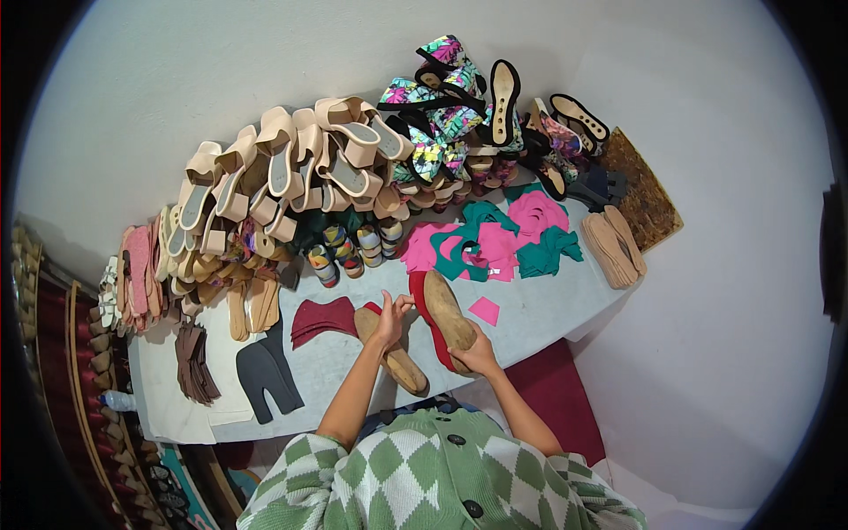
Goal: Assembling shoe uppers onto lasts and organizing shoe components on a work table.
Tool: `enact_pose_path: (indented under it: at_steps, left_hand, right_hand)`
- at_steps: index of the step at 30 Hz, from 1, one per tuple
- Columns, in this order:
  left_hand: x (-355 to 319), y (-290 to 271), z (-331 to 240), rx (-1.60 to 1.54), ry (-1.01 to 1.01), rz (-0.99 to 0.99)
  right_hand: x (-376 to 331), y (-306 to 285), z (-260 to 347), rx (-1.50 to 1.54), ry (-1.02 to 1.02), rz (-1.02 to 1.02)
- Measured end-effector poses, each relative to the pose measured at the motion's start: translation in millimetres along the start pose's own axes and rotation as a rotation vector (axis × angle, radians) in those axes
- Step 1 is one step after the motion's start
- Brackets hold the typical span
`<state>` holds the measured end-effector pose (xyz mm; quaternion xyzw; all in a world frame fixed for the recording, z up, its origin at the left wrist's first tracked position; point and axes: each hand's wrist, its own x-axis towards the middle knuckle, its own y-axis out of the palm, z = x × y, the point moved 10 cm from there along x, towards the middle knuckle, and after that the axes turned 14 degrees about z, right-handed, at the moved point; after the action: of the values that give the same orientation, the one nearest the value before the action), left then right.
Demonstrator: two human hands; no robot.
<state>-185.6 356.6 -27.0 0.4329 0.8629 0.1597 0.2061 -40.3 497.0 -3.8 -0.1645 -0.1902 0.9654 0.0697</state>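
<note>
I see my right hand (478, 353) wrapped around the near end of a tan sole (447, 309), which lies on a red shoe piece (422, 305) on the bench (539, 309). My left hand (389, 320) is raised just left of it, fingers loosely curled, fingertips at the red piece's edge. A second tan sole (395, 358) lies under that hand. Dark red cut pieces (322, 320) sit further left, pink and green fabric pieces (495, 234) behind, and stacked beige sandals (291, 168) against the wall.

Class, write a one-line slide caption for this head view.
Right hand holds a red-edged sole, left hand touches another sole, sandals piled behind.
</note>
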Motion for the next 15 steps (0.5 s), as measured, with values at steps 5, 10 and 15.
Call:
enact_pose_path:
  at_steps: [5,10,15]
  left_hand:
    - [7,4,-4,-0.086,0.036,0.204]
    - [8,3,-3,-0.199,-0.025,0.176]
    - [3,8,-11,0.000,0.041,0.002]
  right_hand:
    - [-3,0,5,0.058,-0.148,-0.016]
    - [-13,-2,35,0.078,-0.197,-0.034]
    - [-13,-1,26,0.027,-0.233,-0.082]
